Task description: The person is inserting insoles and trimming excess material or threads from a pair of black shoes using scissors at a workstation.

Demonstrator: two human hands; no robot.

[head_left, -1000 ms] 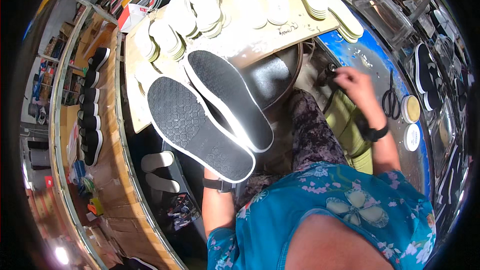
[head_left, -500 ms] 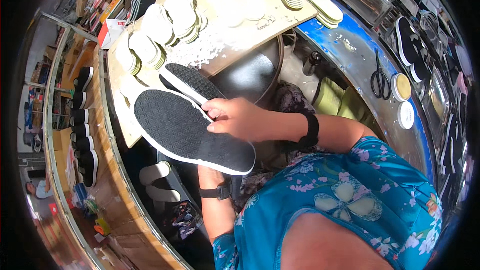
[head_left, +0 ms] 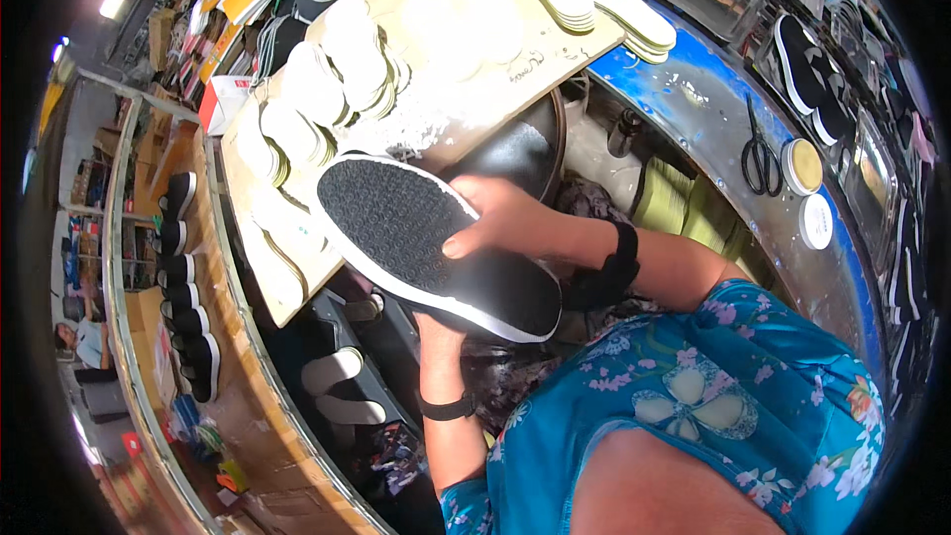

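I hold a black shoe [head_left: 416, 233] sole-up, its textured black sole edged in white. My right hand [head_left: 515, 223] lies across the shoe's far side, thumb pressed on the sole. My left hand [head_left: 436, 332] grips the shoe from beneath and is mostly hidden by it; only the wrist with a black band shows. Behind the shoe, a wooden board [head_left: 515, 64] carries stacks of white insoles [head_left: 347, 50]. A second shoe is not visible.
Scissors [head_left: 761, 154] and two round tins [head_left: 802, 166] lie on the blue-edged metal bench [head_left: 693, 69] to the right. Black shoes [head_left: 183, 267] line a wooden shelf at left. White sandals [head_left: 332, 372] rest on the floor below. A seated person [head_left: 84, 342] is far left.
My right hand came from the bench at right onto the shoes. The two soles seen side by side have come together; now only one shows, held closer and lower.
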